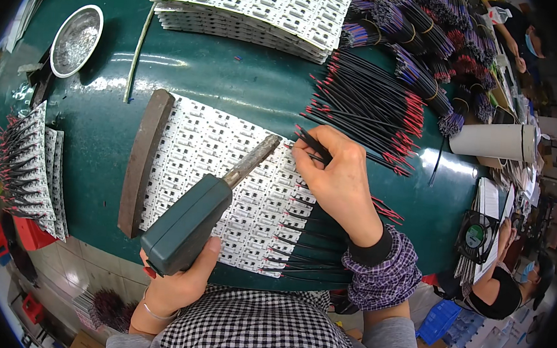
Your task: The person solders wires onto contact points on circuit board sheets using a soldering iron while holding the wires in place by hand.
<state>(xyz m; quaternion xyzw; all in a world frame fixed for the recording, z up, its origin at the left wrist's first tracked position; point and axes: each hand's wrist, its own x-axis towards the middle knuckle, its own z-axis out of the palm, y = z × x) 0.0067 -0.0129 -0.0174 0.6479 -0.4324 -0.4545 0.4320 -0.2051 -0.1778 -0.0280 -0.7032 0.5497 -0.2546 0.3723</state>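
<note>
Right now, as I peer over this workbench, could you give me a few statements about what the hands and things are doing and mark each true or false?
1. The left hand grips a green soldering gun. True.
2. The right hand is empty. False: it pinches black wires at the gun's tip.
3. The white circuit board panel under the hands lies on a green table. True.
4. The metal bowl sits at the right, by the white cylinder. False: it sits at the far left.
5. Loose black wires with red ends lie beyond the right hand. True.
</note>
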